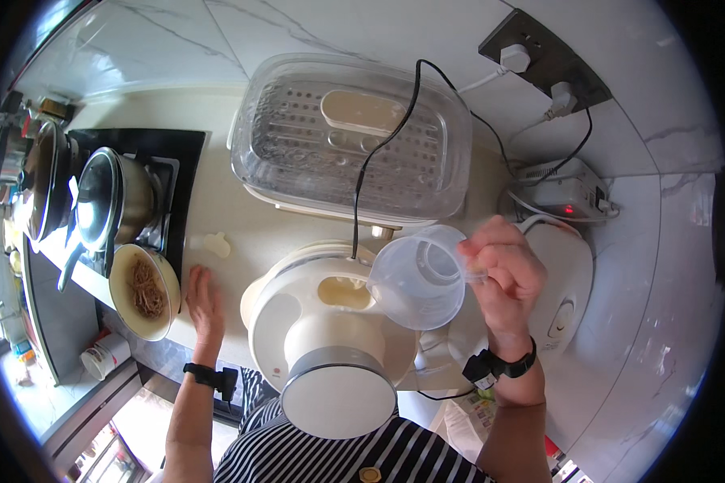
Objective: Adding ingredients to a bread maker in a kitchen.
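My right hand [504, 271] grips the handle of a clear plastic measuring cup [420, 302]. The cup is tilted, its spout at the right edge of an oval opening [341, 292] in the top of a cream kitchen appliance [278, 326]. Whether any liquid is in the cup, I cannot tell. A round front part [338, 398] of the appliance faces my body. Off to the left, my left hand [205, 302] rests on the pale countertop [217, 199] holding nothing. Beside it stands a cream bowl [172, 302] with a tangle of brown strands [148, 291].
Behind the appliance sits a steamer with a clear lid [350, 175], a black cord [368, 157] crossing over it. Lidded pots [133, 205] occupy the stove at left. A white rice cooker [559, 278] and a box with a red display [559, 193] stand at right.
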Motion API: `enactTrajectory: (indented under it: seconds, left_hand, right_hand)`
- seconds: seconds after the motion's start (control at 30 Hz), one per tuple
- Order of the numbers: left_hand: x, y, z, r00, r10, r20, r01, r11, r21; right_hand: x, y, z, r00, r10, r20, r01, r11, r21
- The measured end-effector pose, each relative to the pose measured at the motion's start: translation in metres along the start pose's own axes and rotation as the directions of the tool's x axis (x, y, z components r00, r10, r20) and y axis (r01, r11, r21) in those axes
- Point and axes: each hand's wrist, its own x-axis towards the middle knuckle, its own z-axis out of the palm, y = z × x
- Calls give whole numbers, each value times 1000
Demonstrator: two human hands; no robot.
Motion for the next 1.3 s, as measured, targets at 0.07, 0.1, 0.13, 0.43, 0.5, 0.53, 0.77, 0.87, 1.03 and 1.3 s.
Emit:
enactTrajectory:
  seconds: [0.07,0.1,0.13,0.43,0.5,0.53,0.77,0.87,1.03,1.3]
  left_hand:
    - [-1,20,4,996,55,-64,-45,989,141]
    - [-1,26,6,997,50,-67,-40,989,143]
    - [3,31,10,996,17,-82,-6,992,127]
    - [19,34,25,988,-30,-154,57,983,177]
    - [18,34,26,987,-31,-158,61,980,187]
    - [18,35,26,987,-28,-160,58,981,184]
    - [20,40,23,986,-27,-163,57,981,186]
    - [19,38,21,987,-32,-159,60,982,178]
    - [20,40,22,988,-41,-152,69,981,182]
    - [20,39,23,987,-43,-152,74,976,205]
  right_hand:
    - [0,-3,-1,1000,-22,10,22,999,-36]
    - [1,-6,-2,999,-24,31,25,998,-54]
    - [1,-8,-3,998,-25,52,29,997,-72]
    - [2,-11,0,981,-87,175,123,971,-207]
    - [2,-14,0,980,-82,183,125,964,-235]
    - [2,-15,0,979,-77,189,126,956,-263]
    - [4,-20,3,973,-117,200,171,946,-276]
    - [4,-23,5,965,-135,223,197,938,-285]
    - [2,-26,8,958,-180,225,250,908,-338]
    - [-2,-14,3,983,-82,163,123,959,-254]
